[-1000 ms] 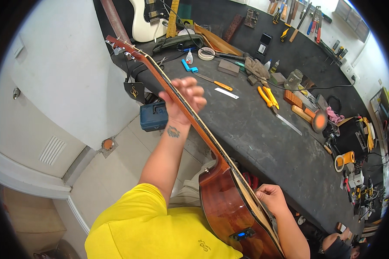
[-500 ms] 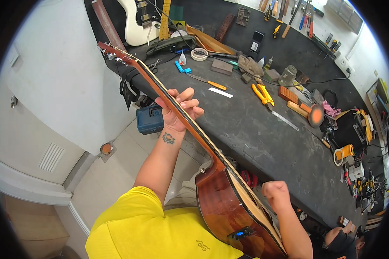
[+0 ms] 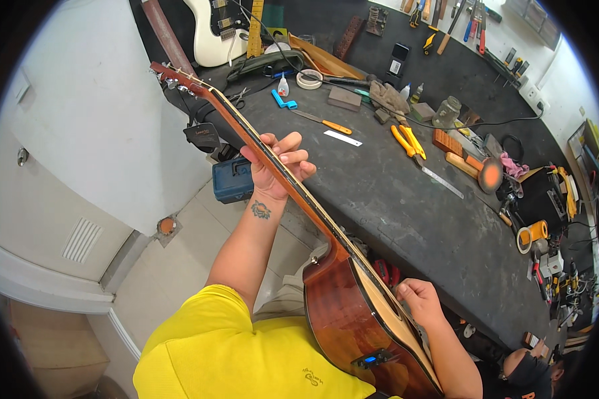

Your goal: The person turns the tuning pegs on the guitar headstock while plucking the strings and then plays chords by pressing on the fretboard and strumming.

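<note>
An acoustic guitar with a reddish-brown, glossy body [image 3: 336,309] rests against my torso, its neck slanting to the upper left. My left hand [image 3: 273,176] is wrapped around the neck, thumb behind and bent fingers over the fretboard side. Beside the strings over the guitar's top is my right hand [image 3: 419,302], its fingers curled and pressed together. Whatever the right fingertips hold, if anything, is hidden. Silver tuning pegs [image 3: 173,82] line the headstock, and a black tag [image 3: 203,136] hangs below it. A small lit blue display [image 3: 371,360] shows on the guitar's side.
Along the dark workbench [image 3: 406,219] lie yellow-handled pliers [image 3: 406,141], an orange-handled knife [image 3: 336,126], a blue string winder [image 3: 283,100], masking tape [image 3: 309,79] and a mallet [image 3: 489,175]. A white electric guitar [image 3: 213,40] stands behind. At lower right is another person [image 3: 526,372].
My right hand has moved slightly left and down, closer to the strings, and its wrist has turned. The black tag has swung into clearer view. My left hand keeps its grip.
</note>
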The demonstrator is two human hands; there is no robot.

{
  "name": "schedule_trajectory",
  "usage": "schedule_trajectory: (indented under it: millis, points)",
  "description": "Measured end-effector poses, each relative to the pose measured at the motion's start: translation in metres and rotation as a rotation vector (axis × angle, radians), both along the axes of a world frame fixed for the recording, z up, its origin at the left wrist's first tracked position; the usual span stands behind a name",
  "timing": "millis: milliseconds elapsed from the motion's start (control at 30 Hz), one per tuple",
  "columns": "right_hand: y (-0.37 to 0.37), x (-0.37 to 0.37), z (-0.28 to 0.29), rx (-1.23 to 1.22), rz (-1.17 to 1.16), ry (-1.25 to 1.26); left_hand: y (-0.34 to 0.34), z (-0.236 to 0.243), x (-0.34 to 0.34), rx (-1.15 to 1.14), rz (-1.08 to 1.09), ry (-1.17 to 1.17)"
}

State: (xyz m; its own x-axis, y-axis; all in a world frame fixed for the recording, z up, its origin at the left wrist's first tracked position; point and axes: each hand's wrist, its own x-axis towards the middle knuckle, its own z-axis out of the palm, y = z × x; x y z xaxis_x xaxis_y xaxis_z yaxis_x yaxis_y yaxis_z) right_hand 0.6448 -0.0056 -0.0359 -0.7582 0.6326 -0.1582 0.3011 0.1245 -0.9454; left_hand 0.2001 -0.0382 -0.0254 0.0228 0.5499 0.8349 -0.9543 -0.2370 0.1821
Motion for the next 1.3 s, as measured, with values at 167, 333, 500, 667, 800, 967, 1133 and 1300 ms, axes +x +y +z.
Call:
schedule_trajectory:
  millis: [167, 333, 500, 667, 800, 967, 1133, 1300]
  points:
    - [0.001, 0.002, 0.005, 0.040, 0.007, -0.010, -0.001, -0.001, -0.001, 0.009, -0.003, 0.002]
    - [0.001, 0.000, 0.015, -0.059, -0.051, 0.014, -0.001, 0.000, -0.001, 0.008, -0.004, 0.002]
    - [-0.008, -0.004, 0.012, 0.017, -0.091, -0.104, -0.001, 0.002, 0.002, 0.003, -0.008, -0.005]
    - [0.002, 0.008, 0.004, -0.036, 0.066, 0.094, -0.001, 0.000, -0.001, 0.004, -0.003, 0.006]
    - [-0.003, 0.002, 0.005, -0.088, 0.011, 0.049, -0.001, 0.000, -0.003, 0.016, -0.010, 0.023]
    - [0.002, 0.004, -0.003, -0.258, -0.018, 0.021, -0.015, 0.028, -0.043, -0.071, 0.158, -0.040]
    - [0.011, 0.009, -0.015, -0.189, -0.023, -0.041, 0.005, 0.026, -0.053, 0.031, 0.143, -0.031]
    - [0.011, 0.007, -0.012, -0.179, -0.010, -0.048, 0.012, 0.021, -0.063, 0.158, 0.127, 0.013]
